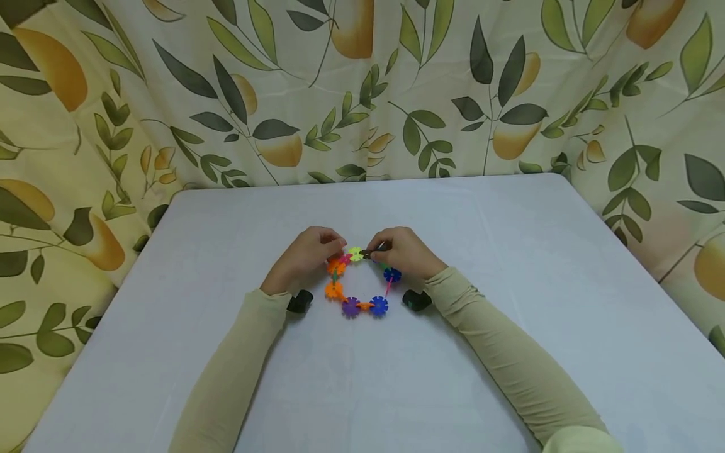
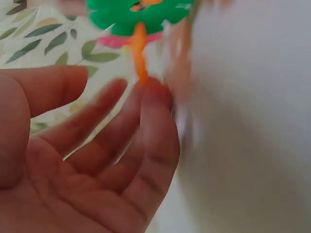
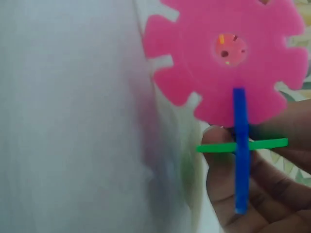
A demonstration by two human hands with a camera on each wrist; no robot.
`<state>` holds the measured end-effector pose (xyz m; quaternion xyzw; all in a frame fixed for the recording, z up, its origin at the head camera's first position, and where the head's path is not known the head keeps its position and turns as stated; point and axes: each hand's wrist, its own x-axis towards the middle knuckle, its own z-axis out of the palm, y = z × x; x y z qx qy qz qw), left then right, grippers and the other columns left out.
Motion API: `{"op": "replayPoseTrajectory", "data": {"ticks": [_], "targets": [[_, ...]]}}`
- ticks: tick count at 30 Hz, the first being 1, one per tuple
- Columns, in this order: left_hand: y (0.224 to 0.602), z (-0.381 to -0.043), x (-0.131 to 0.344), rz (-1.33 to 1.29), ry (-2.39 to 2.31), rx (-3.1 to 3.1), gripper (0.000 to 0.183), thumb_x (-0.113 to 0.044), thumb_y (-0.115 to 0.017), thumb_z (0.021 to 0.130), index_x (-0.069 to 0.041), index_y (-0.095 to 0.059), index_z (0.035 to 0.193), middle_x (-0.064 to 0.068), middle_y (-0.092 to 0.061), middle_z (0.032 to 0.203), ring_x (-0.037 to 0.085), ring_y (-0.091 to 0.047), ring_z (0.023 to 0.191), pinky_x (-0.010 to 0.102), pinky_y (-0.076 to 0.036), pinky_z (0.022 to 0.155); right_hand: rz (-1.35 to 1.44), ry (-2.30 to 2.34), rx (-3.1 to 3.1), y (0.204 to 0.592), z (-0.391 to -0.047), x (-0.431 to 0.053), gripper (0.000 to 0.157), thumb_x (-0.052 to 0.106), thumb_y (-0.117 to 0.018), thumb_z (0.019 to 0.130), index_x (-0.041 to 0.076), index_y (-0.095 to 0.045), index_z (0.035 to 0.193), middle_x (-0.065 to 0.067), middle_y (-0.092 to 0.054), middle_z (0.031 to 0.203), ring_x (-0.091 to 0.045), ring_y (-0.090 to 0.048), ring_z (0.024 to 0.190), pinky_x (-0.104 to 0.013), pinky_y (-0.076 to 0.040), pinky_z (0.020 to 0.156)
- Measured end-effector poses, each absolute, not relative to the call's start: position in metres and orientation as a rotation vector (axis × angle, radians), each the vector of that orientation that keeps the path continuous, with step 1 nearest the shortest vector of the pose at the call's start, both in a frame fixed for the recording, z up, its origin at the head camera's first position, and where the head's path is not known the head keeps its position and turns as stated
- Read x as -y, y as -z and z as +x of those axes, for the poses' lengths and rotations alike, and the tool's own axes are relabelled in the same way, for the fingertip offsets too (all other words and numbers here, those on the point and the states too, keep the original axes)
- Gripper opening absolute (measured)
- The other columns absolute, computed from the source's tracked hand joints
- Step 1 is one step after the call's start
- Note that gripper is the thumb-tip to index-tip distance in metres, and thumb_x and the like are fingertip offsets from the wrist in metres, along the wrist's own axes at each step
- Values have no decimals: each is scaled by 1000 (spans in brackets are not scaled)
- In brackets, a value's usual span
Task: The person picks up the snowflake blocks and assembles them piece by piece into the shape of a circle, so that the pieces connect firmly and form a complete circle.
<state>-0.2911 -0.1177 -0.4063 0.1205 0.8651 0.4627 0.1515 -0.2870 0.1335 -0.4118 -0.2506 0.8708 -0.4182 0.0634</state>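
Note:
A ring of interlocking notched plastic discs [image 1: 378, 306], in orange, purple, blue, yellow-green and other colours, lies between both hands in the head view. My left hand [image 1: 311, 251] is at the ring's upper left, pinching it by its fingertips. In the left wrist view those fingertips meet an edge-on orange disc [image 2: 140, 56], slotted into a green disc [image 2: 141, 17]. At the upper right, my right hand [image 1: 404, 251] pinches a dark disc [image 1: 366, 254] beside the yellow-green disc [image 1: 355, 254]. A pink disc [image 3: 189, 80] joined to a blue disc [image 3: 241, 179] crosses in front of the right fingers.
A white-covered table [image 1: 362, 390] lies under the hands. Behind and beside it hangs a leaf-and-fruit patterned curtain [image 1: 351, 94]. A small black device [image 1: 300, 301] shows beneath the left wrist, and another black device [image 1: 416, 301] beneath the right.

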Motion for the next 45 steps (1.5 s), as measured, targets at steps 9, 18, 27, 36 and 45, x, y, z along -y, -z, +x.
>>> {"op": "replayPoseTrajectory", "data": {"ticks": [9,18,27,36,45], "targets": [[389,-284,125,454,-1361,-2629,35,-26,-60,111,-2,-69,134,11,-72,124,30,-63,118,48,-51,104,-761,1189,-2638,410,-288,-141,13,10,-71,102,3,-81,106,-7,-77,99,-20,-67,82,-32,-54,73],[393,-251,128,804,-1141,-2602,38,-23,-68,106,-3,-66,138,13,-60,148,37,-45,144,57,-37,118,-813,1265,-2547,406,-270,-162,21,10,-64,107,5,-76,123,-8,-72,123,-26,-68,107,-44,-55,93],[407,-232,116,1092,-670,-2578,50,-49,-85,91,-26,-70,133,15,-28,172,44,2,162,72,-9,122,-890,1208,-2461,406,-259,-180,26,7,-66,105,6,-75,130,-9,-67,128,-25,-61,109,-45,-52,96],[411,-234,113,1120,-609,-2590,31,-41,-78,100,-24,-77,126,12,-35,171,46,1,162,72,-13,122,-917,1107,-2360,405,-261,-186,24,12,-73,102,10,-77,126,-8,-63,124,-27,-56,107,-44,-49,94],[415,-256,111,1114,-625,-2634,17,-28,-73,104,-20,-76,119,12,-48,163,47,-9,161,69,-14,124,-965,1099,-2498,414,-261,-178,19,7,-81,95,10,-83,114,1,-68,99,-21,-57,89,-34,-47,76]]}}
